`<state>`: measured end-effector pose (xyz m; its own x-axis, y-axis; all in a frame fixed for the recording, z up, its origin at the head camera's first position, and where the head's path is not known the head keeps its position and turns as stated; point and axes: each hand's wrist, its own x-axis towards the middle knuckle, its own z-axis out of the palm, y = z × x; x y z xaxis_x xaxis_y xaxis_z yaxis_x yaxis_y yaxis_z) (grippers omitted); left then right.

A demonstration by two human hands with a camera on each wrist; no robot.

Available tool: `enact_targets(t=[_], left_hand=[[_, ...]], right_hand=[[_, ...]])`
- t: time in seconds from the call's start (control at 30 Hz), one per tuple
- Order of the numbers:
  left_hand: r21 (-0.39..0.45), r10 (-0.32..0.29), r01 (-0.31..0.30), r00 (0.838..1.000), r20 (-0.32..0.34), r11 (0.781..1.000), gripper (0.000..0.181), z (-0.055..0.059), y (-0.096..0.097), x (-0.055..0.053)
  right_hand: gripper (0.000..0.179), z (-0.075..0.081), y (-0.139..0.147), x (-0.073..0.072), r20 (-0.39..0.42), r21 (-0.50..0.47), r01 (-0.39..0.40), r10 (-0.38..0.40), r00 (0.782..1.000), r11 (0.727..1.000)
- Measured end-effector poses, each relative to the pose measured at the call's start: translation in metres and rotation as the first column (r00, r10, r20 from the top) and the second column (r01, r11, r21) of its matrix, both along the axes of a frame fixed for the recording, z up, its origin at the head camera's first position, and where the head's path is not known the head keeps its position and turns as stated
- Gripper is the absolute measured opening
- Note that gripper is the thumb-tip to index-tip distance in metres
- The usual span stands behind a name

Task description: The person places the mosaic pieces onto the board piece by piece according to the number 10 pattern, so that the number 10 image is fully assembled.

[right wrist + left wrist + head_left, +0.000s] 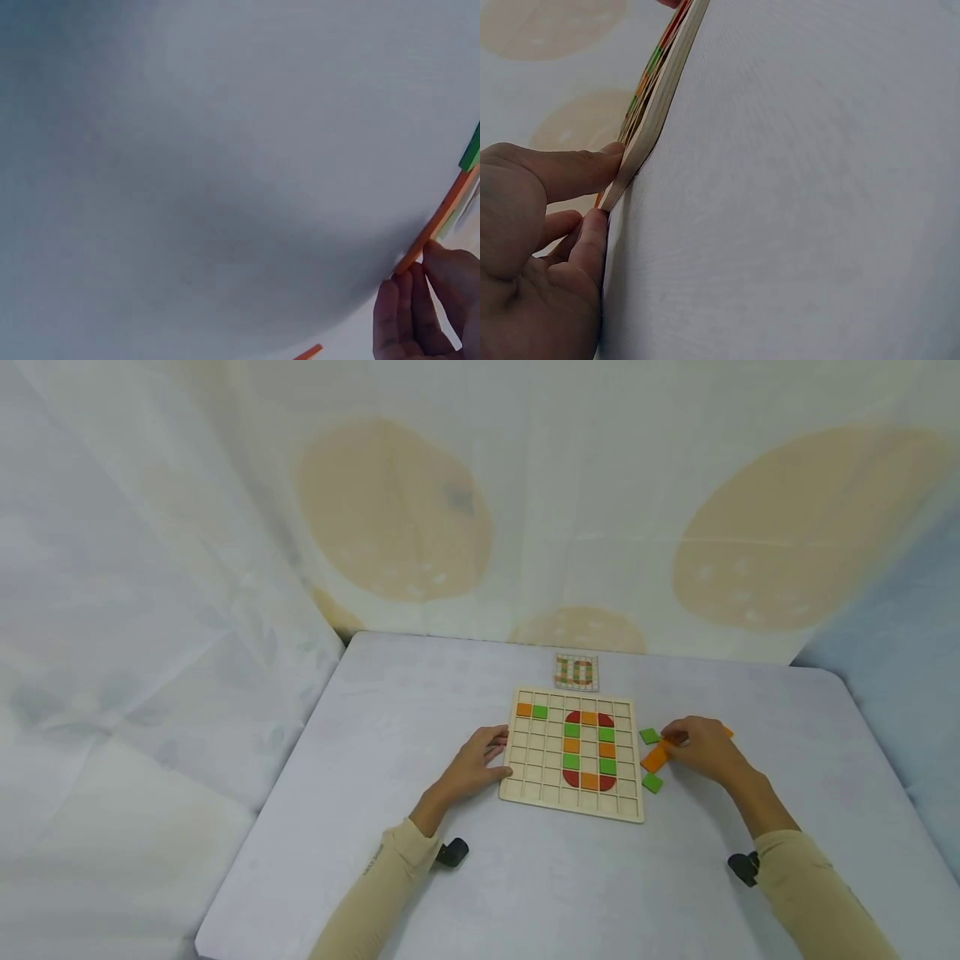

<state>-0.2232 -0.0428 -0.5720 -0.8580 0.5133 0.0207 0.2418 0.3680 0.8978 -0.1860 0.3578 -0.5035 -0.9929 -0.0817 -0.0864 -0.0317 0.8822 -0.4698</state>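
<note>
A square wooden grid board [537,768] lies on the table with red, orange and green tiles in some of its cells. Along its left edge rests my left hand [474,762]; the thumb [577,172] touches the rim, and the other fingers lie against the side. Right of the board, my right hand [703,746] pinches an orange tile [420,244] between thumb and fingertips, at the orange piece [654,759] on the table. Loose green tiles [652,783] sit nearby, another green tile [648,737] closer to the fingers. The hand partly hides this group.
Behind the board lies a small pattern card [577,672] with a similar coloured grid. Another orange tile [728,732] shows beyond the right hand. Light fabric [570,510] with yellow shapes hangs behind the table [360,743]. Both wrists carry black devices.
</note>
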Motion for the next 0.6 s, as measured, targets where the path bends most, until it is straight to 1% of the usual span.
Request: enact_targets(t=[0.17, 0.3, 0.43, 0.6], left_hand=[[0.005, -0.006, 0.006, 1.0, -0.005, 1.0, 0.079, -0.0014, 0.0001, -0.0005], [0.012, -0.007, 0.007, 1.0, -0.009, 1.0, 0.078, -0.0023, -0.0002, -0.0008], [0.016, -0.01, 0.01, 1.0, -0.01, 1.0, 0.078, -0.0027, -0.0006, -0.0012], [0.012, -0.007, 0.007, 1.0, -0.012, 1.0, 0.078, -0.0017, -0.0002, -0.0006]], right_hand=[[0.028, -0.0019, 0.0006, -0.0004, -0.011, -0.006, 0.015, -0.015, 1.0, 1.0], [0.03, -0.002, -0.0007, -0.0027, -0.003, 0.005, 0.044, -0.044, 0.999, 0.999], [0.032, -0.0009, -0.0016, -0.0056, 0.055, -0.01, 0.089, -0.089, 0.995, 0.996], [0.03, -0.0031, 0.0, -0.0093, 0.141, -0.043, 0.138, -0.13, 0.981, 0.99]])
